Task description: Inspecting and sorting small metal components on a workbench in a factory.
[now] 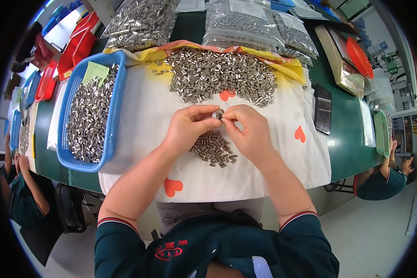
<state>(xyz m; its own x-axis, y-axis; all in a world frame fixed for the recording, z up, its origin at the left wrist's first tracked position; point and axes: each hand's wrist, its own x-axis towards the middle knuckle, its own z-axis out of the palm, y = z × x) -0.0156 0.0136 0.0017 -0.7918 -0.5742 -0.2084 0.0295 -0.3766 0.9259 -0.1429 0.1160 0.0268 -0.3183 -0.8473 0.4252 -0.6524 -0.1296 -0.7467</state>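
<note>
Round silver metal piece (217, 114), pinched by left hand (185, 127) and right hand (251, 129), fingertips closed, could drop among short grey metal cylinders (214, 149) if pinching slackens.

Dark-green short-sleeved shirt (199, 237) — sleeve hems (297, 218) striped red and white; red chest emblem (168, 252) — grey trousers (172, 213).
</note>
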